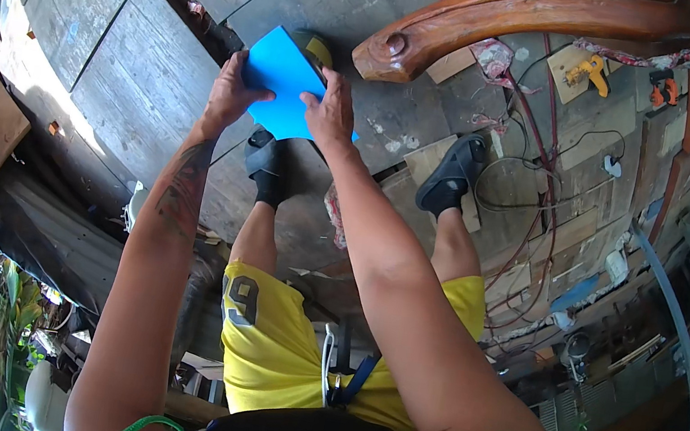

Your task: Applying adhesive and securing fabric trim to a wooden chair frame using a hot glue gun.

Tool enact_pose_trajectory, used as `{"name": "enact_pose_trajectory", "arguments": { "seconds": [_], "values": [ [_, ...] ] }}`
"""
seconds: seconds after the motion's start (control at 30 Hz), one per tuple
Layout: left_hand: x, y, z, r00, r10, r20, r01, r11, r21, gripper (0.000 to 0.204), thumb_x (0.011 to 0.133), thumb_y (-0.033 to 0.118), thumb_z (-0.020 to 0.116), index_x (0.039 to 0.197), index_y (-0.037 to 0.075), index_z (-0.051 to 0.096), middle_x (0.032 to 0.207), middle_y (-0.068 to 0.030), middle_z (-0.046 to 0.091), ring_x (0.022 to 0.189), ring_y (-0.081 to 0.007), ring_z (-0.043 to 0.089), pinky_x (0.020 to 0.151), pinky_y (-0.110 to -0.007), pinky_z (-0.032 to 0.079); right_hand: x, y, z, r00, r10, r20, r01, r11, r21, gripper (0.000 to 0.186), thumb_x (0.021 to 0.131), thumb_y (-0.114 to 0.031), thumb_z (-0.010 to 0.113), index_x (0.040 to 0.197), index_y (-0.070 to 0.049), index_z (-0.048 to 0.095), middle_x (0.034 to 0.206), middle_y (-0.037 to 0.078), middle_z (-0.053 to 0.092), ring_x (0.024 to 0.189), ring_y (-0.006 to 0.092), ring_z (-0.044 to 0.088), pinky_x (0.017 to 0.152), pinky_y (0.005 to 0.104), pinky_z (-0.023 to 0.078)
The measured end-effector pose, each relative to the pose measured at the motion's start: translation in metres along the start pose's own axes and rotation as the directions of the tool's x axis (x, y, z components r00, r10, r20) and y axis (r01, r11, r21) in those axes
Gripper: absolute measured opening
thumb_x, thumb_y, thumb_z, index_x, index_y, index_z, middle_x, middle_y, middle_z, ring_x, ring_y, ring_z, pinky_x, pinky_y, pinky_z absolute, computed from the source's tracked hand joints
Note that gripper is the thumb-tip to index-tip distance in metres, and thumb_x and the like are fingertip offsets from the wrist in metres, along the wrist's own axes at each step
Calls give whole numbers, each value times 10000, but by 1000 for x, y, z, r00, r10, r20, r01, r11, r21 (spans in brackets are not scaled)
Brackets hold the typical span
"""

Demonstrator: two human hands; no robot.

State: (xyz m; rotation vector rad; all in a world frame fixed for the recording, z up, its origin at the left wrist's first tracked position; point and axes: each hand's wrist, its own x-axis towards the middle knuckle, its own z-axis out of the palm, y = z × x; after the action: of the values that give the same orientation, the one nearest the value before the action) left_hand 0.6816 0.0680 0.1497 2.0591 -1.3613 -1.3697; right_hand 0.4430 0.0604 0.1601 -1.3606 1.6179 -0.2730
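Observation:
A bright blue sheet (283,82), like sandpaper or card, is held out in front of me over a worn wooden plank floor (142,63). My left hand (231,92) grips its left edge with the thumb on top. At the sheet's right lower edge, my right hand (330,111) pinches it. A round dark tool with a yellow part (315,46) shows just behind the sheet, mostly hidden. Below the hands are my legs in yellow shorts (287,343) and black sandals (452,174).
A curved, carved brown wooden piece (524,17) lies at the top right, close to the sheet. Red and black cables (537,156), a yellow-orange tool (590,72) and scrap boards litter the floor to the right. A floor edge drops off at the left (28,144).

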Motion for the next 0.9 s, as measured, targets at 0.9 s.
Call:
{"name": "enact_pose_trajectory", "arguments": {
  "seconds": [0.9],
  "values": [
    [-93,117,231,911,-201,359,126,967,221,973,652,162,997,1515,125,550,1221,-248,747,1225,-445,693,1048,-496,556,-150,212,-150,935,338,109,-352,841,411,786,908,-177,803,1618,-142,468,1343,276,708,1283,418,678,1048,471,544]
  ]
}}
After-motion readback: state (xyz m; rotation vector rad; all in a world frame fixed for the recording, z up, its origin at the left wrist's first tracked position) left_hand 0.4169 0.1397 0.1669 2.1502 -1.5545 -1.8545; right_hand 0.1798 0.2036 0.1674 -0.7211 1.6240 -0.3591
